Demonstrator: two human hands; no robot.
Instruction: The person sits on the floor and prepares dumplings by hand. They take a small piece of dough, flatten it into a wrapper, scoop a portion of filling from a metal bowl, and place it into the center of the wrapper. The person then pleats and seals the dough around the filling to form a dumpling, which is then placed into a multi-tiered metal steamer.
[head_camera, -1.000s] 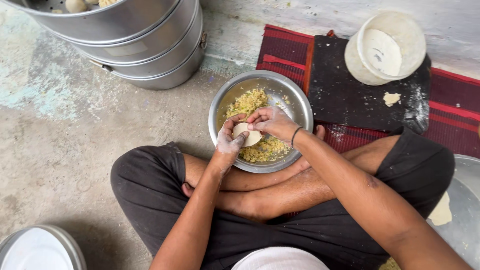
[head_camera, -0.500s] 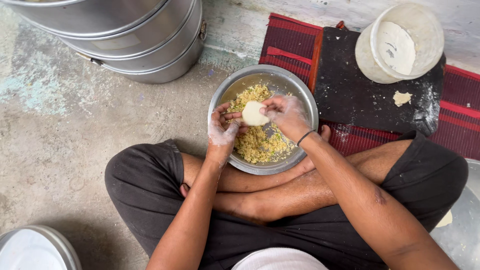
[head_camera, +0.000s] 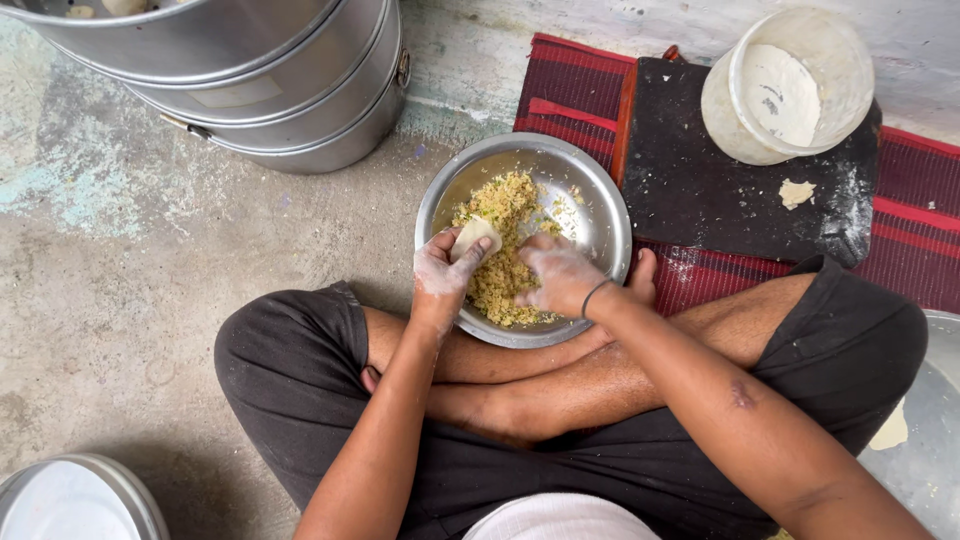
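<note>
The person sits cross-legged on the concrete floor (head_camera: 130, 300), and both floury hands work over a steel bowl (head_camera: 600, 215) that rests against the shins. The left hand (head_camera: 443, 275) is cupped, fingers curled partway, and cradles a small round piece of dough (head_camera: 474, 238) above the near left side of the bowl. The right hand (head_camera: 560, 275) reaches down into the bowl with the fingers bent onto the yellow crumbly filling (head_camera: 500, 240); it appears to be pinching some of it, though the fingertips are sunk in the heap and the grip cannot be made out. A thin dark band circles the right wrist.

Beyond the bowl lies a red striped mat (head_camera: 570, 85), and on it a black board (head_camera: 720, 190) dusted with flour, touching the bowl's far right rim or very nearly. A white plastic tub (head_camera: 785, 85) stands on the board's far end, with a small scrap of dough (head_camera: 796, 192) just beside it. A stack of large steel pots (head_camera: 270, 95) stands at the upper left, well apart from the hands. A round steel lid (head_camera: 75, 500) shows at the lower left corner, and the rim of another steel tray (head_camera: 925, 440) shows at the right edge.
</note>
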